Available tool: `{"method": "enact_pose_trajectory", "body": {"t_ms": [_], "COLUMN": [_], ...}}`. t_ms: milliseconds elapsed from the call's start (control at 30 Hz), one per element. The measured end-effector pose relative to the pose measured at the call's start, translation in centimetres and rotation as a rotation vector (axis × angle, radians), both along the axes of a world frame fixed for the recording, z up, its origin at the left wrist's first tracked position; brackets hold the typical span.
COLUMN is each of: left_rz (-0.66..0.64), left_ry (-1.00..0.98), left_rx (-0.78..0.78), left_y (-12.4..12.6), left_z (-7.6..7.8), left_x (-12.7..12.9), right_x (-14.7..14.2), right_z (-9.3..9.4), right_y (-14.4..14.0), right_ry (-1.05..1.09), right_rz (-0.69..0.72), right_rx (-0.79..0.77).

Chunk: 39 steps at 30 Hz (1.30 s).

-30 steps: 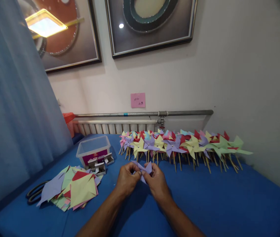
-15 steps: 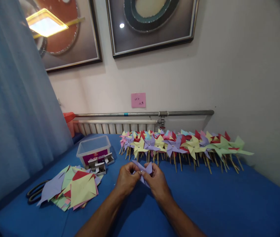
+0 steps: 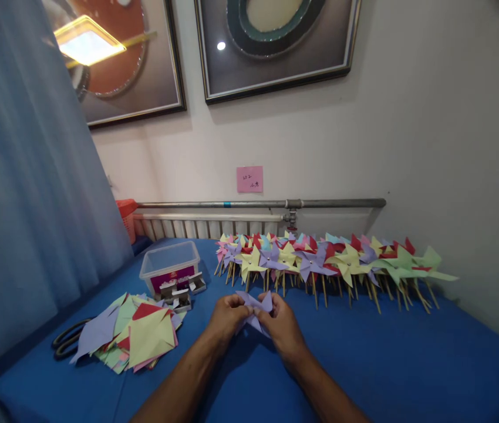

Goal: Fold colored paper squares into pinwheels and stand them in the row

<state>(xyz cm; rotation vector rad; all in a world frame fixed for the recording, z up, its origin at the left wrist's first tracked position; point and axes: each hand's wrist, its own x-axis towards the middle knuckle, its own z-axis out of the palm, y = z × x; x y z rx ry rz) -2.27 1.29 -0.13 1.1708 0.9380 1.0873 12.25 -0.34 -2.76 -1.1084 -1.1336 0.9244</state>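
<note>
Purple pinwheel (image 3: 257, 305) between left hand (image 3: 228, 317) and right hand (image 3: 282, 324); blue cloth (image 3: 249, 385) beneath

Left grip (image 3: 226, 318), right grip (image 3: 282, 324): bare hands. Behind each grip, bare wrists (image 3: 212, 343); farther back, bare forearms (image 3: 183, 379), widening away.

Blue surface (image 3: 385, 364), paper pile (image 3: 151, 338), tub (image 3: 172, 277), pinwheels (image 3: 313, 262)

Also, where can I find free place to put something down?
The blue surface is bare right of the right hand, in front of the pinwheels, and between the forearms. Crowded: among the pinwheels, and at left, with the paper pile, small boxes and plastic tub.
</note>
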Motion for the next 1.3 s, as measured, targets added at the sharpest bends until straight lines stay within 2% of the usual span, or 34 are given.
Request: {"method": "enact_pose_trajectory", "body": {"t_ms": [133, 267, 433, 667, 800, 1000, 1300], "left_rz": [0.024, 0.064, 0.016, -0.062, -0.054, -0.013, -0.037], "left_ry": [0.034, -0.029, -0.066, -0.104, -0.108, -0.105, -0.145], "left_rx": [0.014, 0.015, -0.028, -0.021, -0.009, -0.007, -0.033], "left_y": [0.3, 0.3, 0.0, -0.5, -0.4, 0.2, -0.5], "left_z": [-0.6, -0.9, -0.7, -0.1, -0.3, -0.8, 0.1], "left_x": [0.2, 0.3, 0.4, 0.6, 0.6, 0.3, 0.4], "right_x": [-0.3, -0.5, -0.4, -0.1, 0.1, 0.1, 0.0], "right_z": [0.2, 0.6, 0.8, 0.4, -0.2, -0.1, 0.2], "right_y": [-0.2, -0.5, -0.6, -0.5, 0.1, -0.1, -0.6], "right_ry": [0.050, 0.130, 0.093, 0.035, 0.067, 0.208, 0.229], "right_rz": [0.045, 0.113, 0.061, 0.088, 0.096, 0.234, 0.266], "right_rx": [-0.024, -0.054, -0.026, -0.058, -0.072, -0.094, -0.093]}}
